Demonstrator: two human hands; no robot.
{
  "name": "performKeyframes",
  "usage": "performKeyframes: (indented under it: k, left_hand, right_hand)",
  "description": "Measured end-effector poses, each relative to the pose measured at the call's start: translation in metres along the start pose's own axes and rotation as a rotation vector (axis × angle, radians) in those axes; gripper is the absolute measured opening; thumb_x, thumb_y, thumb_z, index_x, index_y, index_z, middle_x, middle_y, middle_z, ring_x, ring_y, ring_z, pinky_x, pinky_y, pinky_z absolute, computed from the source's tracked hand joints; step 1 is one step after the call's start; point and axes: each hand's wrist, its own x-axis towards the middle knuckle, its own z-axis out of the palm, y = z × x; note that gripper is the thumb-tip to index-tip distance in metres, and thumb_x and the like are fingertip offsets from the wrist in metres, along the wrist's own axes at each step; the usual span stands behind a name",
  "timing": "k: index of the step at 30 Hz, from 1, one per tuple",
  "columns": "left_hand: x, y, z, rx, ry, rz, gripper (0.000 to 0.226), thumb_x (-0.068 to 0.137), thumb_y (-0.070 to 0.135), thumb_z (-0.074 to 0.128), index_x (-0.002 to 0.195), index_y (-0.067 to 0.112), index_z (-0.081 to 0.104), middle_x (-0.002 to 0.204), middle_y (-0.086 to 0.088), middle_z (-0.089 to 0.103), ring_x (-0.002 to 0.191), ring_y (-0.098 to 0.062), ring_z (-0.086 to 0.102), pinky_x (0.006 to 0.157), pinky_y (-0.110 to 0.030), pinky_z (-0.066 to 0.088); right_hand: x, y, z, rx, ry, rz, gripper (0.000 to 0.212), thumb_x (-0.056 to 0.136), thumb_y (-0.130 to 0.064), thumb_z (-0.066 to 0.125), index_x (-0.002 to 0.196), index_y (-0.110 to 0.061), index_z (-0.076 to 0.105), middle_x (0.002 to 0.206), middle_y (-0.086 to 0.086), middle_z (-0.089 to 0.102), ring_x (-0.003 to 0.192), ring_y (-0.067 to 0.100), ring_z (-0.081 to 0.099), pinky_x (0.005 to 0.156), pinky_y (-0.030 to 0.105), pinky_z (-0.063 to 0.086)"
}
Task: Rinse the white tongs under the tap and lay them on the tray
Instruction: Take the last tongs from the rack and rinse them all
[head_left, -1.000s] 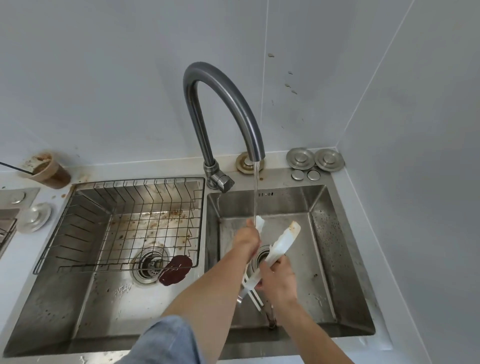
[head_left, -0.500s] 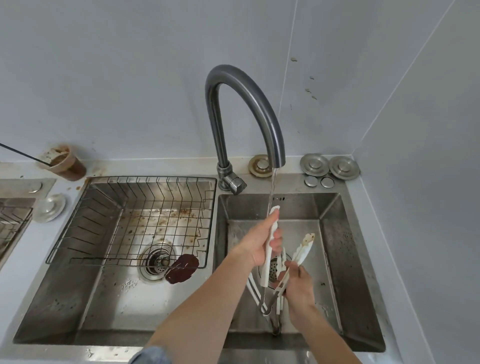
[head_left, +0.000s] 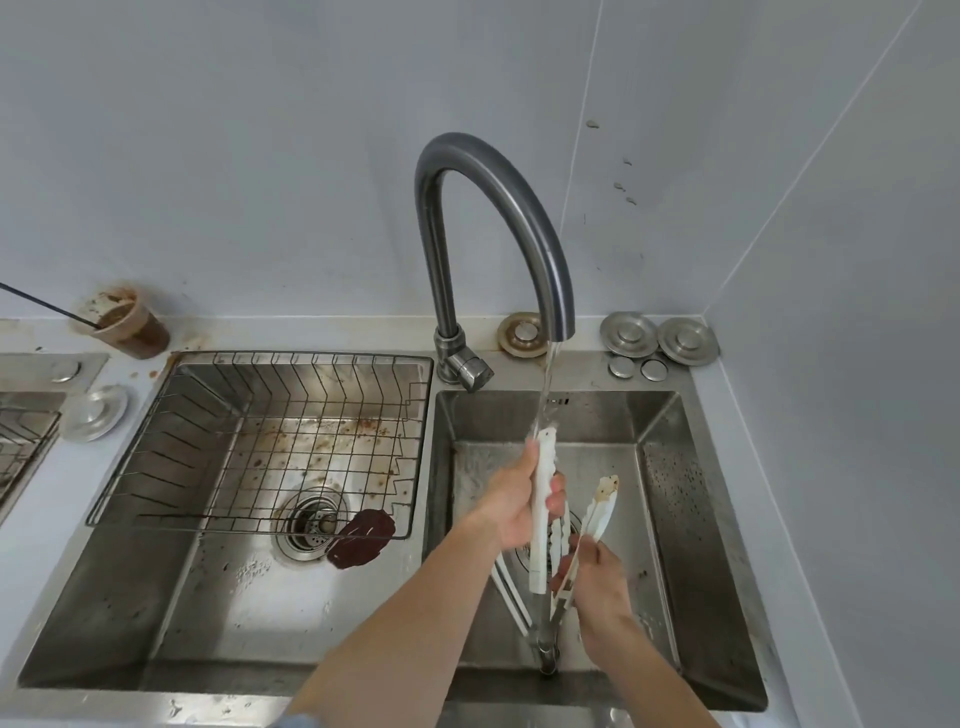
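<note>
The white tongs (head_left: 543, 499) are over the right basin (head_left: 670, 519), splayed open with the hinge end low and towards me. A second ago my left hand (head_left: 511, 506) covered most of one arm's tip. Now it sits lower, fingers curled round that arm, which stands upright with its bare top end in the stream from the tap (head_left: 498, 171). My right hand (head_left: 597, 571) pinches the other arm, which is angled to the right, clear of the water, with brown residue on its tip. I judge the rinse half done, since that dirty tip needs the stream next, and I can't make out a tray for certain. The right basin holds only the tongs and running water over its drain. The left basin (head_left: 156, 597) carries a stained wire basket (head_left: 260, 431) with nothing in it, and a dark red-brown scrap (head_left: 361, 538) lies beside its drain. A cup (head_left: 127, 325) smeared brown stands on the counter behind.
</note>
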Motion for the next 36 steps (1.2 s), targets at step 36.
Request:
performKeyframes:
  k: [36]
  left_hand:
    - [-0.005, 0.03, 0.033, 0.311, 0.268, 0.001, 0.066, 0.072, 0.067, 0.065, 0.11, 0.016, 0.052, 0.043, 0.004, 0.036, 0.037, -0.01, 0.028, 0.039, -0.021, 0.022]
  right_hand:
    - [-0.005, -0.011, 0.005, -0.008, 0.055, -0.066, 0.027, 0.103, -0.021, 0.031, 0.086, -0.014, 0.052, 0.063, 0.008, 0.057, 0.056, 0.021, 0.056, 0.068, 0.044, 0.052]
